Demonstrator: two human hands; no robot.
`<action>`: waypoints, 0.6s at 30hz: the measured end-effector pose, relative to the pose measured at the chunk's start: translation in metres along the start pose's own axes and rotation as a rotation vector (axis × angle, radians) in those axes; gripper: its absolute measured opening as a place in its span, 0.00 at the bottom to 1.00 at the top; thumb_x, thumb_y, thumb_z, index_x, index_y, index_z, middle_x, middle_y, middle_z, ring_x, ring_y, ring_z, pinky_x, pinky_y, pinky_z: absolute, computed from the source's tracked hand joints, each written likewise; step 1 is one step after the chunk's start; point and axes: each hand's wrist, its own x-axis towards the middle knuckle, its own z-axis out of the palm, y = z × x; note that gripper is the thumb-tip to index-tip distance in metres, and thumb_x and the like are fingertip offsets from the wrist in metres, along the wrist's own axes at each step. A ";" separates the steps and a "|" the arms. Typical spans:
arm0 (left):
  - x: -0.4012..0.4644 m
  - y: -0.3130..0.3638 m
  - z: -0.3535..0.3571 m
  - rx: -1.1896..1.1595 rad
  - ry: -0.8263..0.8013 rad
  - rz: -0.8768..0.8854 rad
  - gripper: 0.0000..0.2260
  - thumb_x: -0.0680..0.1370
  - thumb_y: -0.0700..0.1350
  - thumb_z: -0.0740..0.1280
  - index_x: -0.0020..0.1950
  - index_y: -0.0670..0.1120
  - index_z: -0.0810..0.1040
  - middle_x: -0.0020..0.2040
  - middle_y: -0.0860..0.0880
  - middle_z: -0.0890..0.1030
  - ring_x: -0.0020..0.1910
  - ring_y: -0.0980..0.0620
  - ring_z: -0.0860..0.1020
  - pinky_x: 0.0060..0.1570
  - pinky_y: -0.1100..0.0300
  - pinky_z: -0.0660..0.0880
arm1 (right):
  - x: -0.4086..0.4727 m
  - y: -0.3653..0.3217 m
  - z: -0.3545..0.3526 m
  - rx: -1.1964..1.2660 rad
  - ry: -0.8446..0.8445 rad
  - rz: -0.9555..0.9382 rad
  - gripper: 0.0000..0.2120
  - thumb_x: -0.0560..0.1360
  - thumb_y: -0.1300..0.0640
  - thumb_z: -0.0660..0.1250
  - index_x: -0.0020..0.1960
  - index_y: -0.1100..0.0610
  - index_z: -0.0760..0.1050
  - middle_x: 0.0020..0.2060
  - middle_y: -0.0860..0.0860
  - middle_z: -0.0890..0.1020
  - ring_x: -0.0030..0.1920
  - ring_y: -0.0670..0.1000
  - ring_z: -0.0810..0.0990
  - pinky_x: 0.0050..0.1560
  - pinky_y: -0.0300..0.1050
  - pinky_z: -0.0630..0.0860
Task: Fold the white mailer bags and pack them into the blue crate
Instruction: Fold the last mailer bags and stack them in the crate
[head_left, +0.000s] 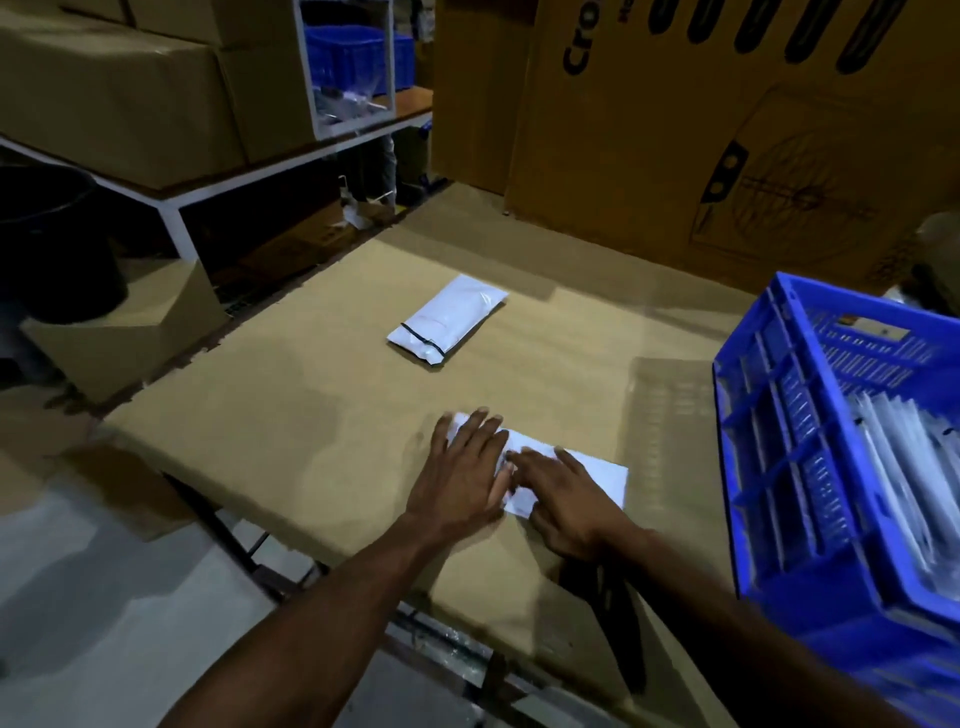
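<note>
**Midway: one mailer under the hands, crate part-filled**

Currently a white mailer bag (571, 467) is being pressed flat on the cardboard-covered bench (311, 415), near its front edge. It is held down by both hands. The left hand (462, 467) is laid palm-down over the bag's left end, fingers (480, 423) straight and slightly spread. The right hand (566, 493) is laid over the middle, fingers extended toward the left hand and approx. touching it. No pinch is seen on either side; whether a crease is being run or a flap tucked can't be told, since the bag is blurred w/ motion.

Done so far, as judged from the layout: a row of white bags (904, 467) is stood on edge inside the blue crate (779, 467), which sits at the right of the bench, near the bag being worked. How many are packed can't be counted.

Left to do: the current bag is not yet in the crate. A second white packet (447, 322), w/ a black strip across one end, is lying further back on the bench, well apart from the hands and untouched. It looks thick, so it is prob. a bundle of unfolded bags, though that is only a guess.

Overall the task is judged part-done, w/ at least this bag outstanding.
</note>
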 end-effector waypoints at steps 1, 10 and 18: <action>0.001 0.001 0.001 -0.017 0.011 0.027 0.19 0.82 0.51 0.57 0.65 0.43 0.79 0.69 0.46 0.78 0.73 0.46 0.71 0.70 0.39 0.65 | -0.001 -0.008 0.001 0.013 0.011 -0.024 0.29 0.72 0.54 0.53 0.72 0.60 0.68 0.72 0.54 0.72 0.74 0.54 0.66 0.75 0.57 0.55; -0.002 -0.003 0.001 -0.039 -0.237 0.009 0.23 0.80 0.52 0.54 0.71 0.44 0.76 0.71 0.48 0.76 0.71 0.48 0.73 0.70 0.46 0.69 | 0.009 -0.026 0.025 -0.040 0.111 0.268 0.27 0.84 0.46 0.46 0.76 0.58 0.65 0.73 0.52 0.72 0.73 0.52 0.69 0.69 0.59 0.69; -0.003 -0.009 -0.003 0.025 -0.424 -0.014 0.31 0.81 0.59 0.43 0.81 0.50 0.60 0.81 0.53 0.60 0.80 0.44 0.56 0.78 0.43 0.52 | -0.028 -0.006 0.021 -0.158 0.164 0.389 0.26 0.84 0.42 0.48 0.78 0.50 0.61 0.78 0.46 0.62 0.77 0.52 0.60 0.74 0.58 0.57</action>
